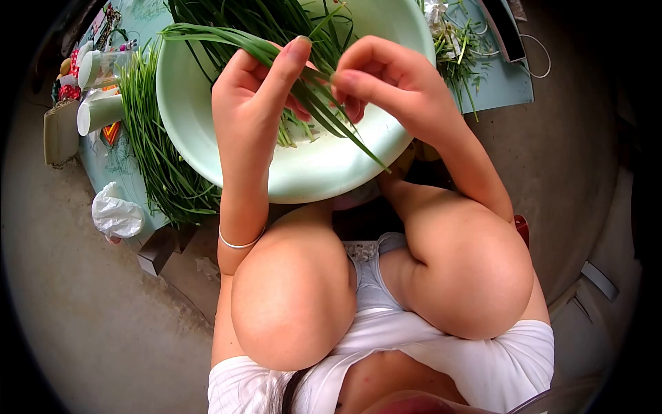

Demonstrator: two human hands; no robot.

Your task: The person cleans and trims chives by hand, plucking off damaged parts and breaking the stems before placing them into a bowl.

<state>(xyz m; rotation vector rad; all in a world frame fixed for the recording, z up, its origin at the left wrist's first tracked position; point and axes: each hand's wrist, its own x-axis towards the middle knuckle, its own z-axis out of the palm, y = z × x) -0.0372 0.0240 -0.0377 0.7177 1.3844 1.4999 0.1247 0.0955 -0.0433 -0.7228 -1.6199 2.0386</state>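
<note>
Over the pale green basin (307, 186), my left hand (258, 90) is closed round a small bunch of garlic chives (341, 127). Their long flat leaves bend away to the upper left, and the other ends point down to the right. My right hand (396, 83) pinches the same bunch with thumb and forefinger, just right of my left hand; its other fingers curl in. More garlic chives (241, 14) lie inside the basin behind my hands. Some cut stalk ends show below my left fingers.
A large heap of chives (152, 131) lies left of the basin on the light blue table (141, 186). White cups (100, 112) and a crumpled white plastic bag (117, 212) are farther left. Trimmed scraps (460, 58) and a dark device (503, 27) with a cable are at the right.
</note>
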